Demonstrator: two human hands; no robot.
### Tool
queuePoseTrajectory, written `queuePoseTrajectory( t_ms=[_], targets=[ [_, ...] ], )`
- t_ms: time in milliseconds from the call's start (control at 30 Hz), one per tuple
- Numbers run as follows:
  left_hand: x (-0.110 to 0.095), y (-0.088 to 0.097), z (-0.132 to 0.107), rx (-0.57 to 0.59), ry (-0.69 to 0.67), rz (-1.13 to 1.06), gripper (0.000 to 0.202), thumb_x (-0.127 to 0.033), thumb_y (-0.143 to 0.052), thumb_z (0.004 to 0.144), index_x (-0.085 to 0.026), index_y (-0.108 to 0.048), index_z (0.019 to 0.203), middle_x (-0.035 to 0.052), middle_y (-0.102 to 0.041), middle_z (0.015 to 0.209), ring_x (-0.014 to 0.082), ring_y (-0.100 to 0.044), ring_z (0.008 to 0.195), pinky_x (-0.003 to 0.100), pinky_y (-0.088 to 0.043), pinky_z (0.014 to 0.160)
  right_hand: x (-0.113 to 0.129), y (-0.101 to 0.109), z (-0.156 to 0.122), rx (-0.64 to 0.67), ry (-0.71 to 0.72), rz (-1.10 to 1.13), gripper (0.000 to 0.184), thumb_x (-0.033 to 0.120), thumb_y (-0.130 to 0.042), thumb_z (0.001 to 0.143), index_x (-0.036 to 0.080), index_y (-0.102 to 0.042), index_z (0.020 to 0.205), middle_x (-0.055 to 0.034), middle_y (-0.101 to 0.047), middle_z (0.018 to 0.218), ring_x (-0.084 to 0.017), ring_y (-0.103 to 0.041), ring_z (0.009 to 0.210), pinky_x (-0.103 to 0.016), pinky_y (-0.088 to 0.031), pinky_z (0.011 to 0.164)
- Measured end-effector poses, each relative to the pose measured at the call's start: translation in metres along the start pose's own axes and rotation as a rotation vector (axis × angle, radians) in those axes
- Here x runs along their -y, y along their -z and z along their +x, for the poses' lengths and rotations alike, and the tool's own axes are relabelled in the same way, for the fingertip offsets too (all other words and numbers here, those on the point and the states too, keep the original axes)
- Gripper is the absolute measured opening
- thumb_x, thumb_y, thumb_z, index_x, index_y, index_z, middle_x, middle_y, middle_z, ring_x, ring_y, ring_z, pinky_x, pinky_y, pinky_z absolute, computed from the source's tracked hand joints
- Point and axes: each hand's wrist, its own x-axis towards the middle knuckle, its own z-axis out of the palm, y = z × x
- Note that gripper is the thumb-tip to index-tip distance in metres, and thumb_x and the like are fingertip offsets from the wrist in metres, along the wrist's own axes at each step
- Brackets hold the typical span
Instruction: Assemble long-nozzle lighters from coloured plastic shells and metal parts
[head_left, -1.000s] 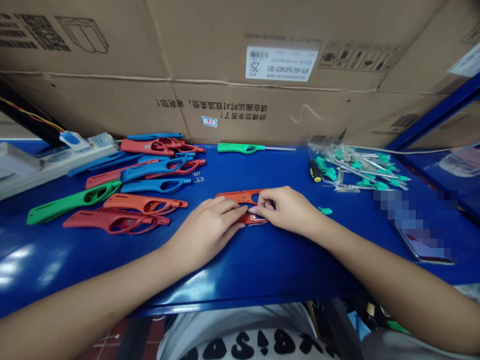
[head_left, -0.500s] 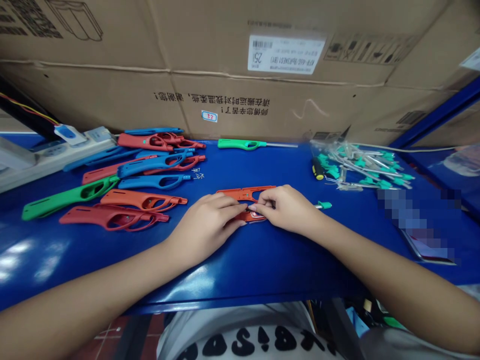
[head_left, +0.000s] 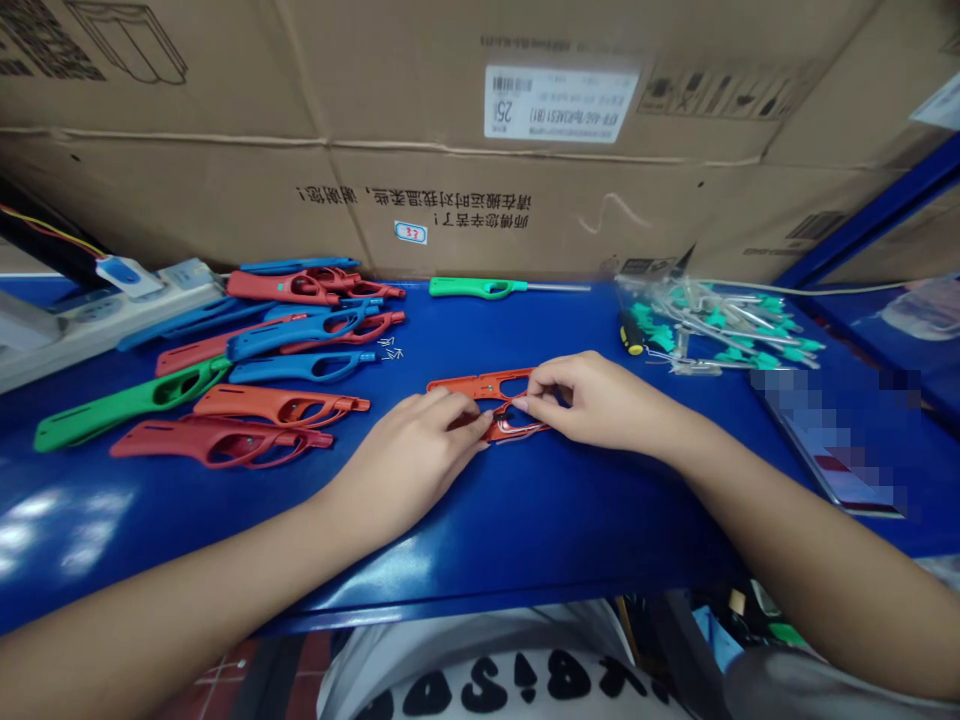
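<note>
On the blue table, my left hand [head_left: 420, 450] is closed on the lower half of an orange lighter casing [head_left: 495, 434], its fingers covering the left part. A red and white wire [head_left: 516, 426] runs inside this half, and a small dark part shows by the left fingertips. My right hand [head_left: 592, 405] is pinched at the upper edge of the casing half; what lies between its fingertips is too small to make out. Just behind, a second orange casing half [head_left: 459, 384] lies flat, its right end partly behind the right fingers.
Several red, blue, orange and green lighter casings [head_left: 281, 405] lie at left, with small screws [head_left: 391, 349] beside them. A green lighter [head_left: 480, 288] lies by the cardboard box [head_left: 420, 180]. Metal tubes with teal ends [head_left: 739, 325], a screwdriver [head_left: 631, 335] and a phone [head_left: 847, 470] are at right.
My right hand has shifted slightly right and up along the casing, away from the left fingertips, uncovering more wire. My left hand stays on the casing. The whole view has shifted slightly.
</note>
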Motion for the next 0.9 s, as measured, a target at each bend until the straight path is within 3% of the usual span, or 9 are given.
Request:
queuePoseTrajectory(
  t_ms=[100,167,433,700,900],
  targets=[
    [-0.003,0.001,0.0,0.024,-0.004,0.097,0.031,-0.025,-0.045,0.103,-0.013,-0.073,0.111,0.0116,-0.068,0.098,0.0257,-0.063,0.088,0.041,-0.055,0.076,-0.003,0.007,-0.005,0.14,0.158,-0.019,0.009,0.028,-0.066,0.087,0.019,-0.065,0.086,0.0,-0.065,0.082,-0.012,-0.052,0.068,-0.023,-0.03,0.06],
    [-0.004,0.0,-0.001,0.027,-0.012,0.131,0.031,-0.023,-0.044,0.103,-0.012,-0.072,0.111,0.0118,-0.067,0.098,0.0254,-0.063,0.087,0.041,-0.056,0.076,-0.003,0.008,-0.007,0.183,0.186,-0.044,0.008,0.025,-0.068,0.085,0.02,-0.064,0.09,0.0001,-0.065,0.086,-0.012,-0.051,0.07,-0.023,-0.03,0.059],
    [0.004,-0.003,-0.005,-0.069,-0.038,-0.051,0.028,-0.021,-0.049,0.101,-0.012,-0.068,0.119,0.0119,-0.069,0.111,0.0248,-0.064,0.101,0.04,-0.056,0.089,-0.003,0.006,-0.005,0.168,0.202,0.011,0.004,0.016,-0.06,0.088,0.019,-0.058,0.086,0.0003,-0.06,0.085,-0.011,-0.048,0.068,-0.023,-0.032,0.061],
    [0.007,-0.002,-0.005,0.003,-0.048,-0.11,0.035,-0.013,-0.048,0.099,-0.024,-0.066,0.127,0.0102,-0.065,0.122,0.0262,-0.059,0.111,0.045,-0.053,0.094,-0.007,0.005,-0.002,0.146,0.184,0.038,0.009,0.012,-0.06,0.084,0.019,-0.055,0.081,0.0021,-0.055,0.078,-0.01,-0.044,0.064,-0.023,-0.032,0.06],
    [0.007,-0.001,-0.005,0.031,-0.063,-0.064,0.036,-0.014,-0.048,0.099,-0.023,-0.067,0.127,0.011,-0.067,0.119,0.0278,-0.058,0.11,0.046,-0.054,0.093,-0.009,0.003,-0.001,0.126,0.211,0.034,0.007,0.015,-0.062,0.089,0.018,-0.059,0.083,-0.0004,-0.059,0.081,-0.012,-0.049,0.067,-0.024,-0.034,0.062]
  ],
)
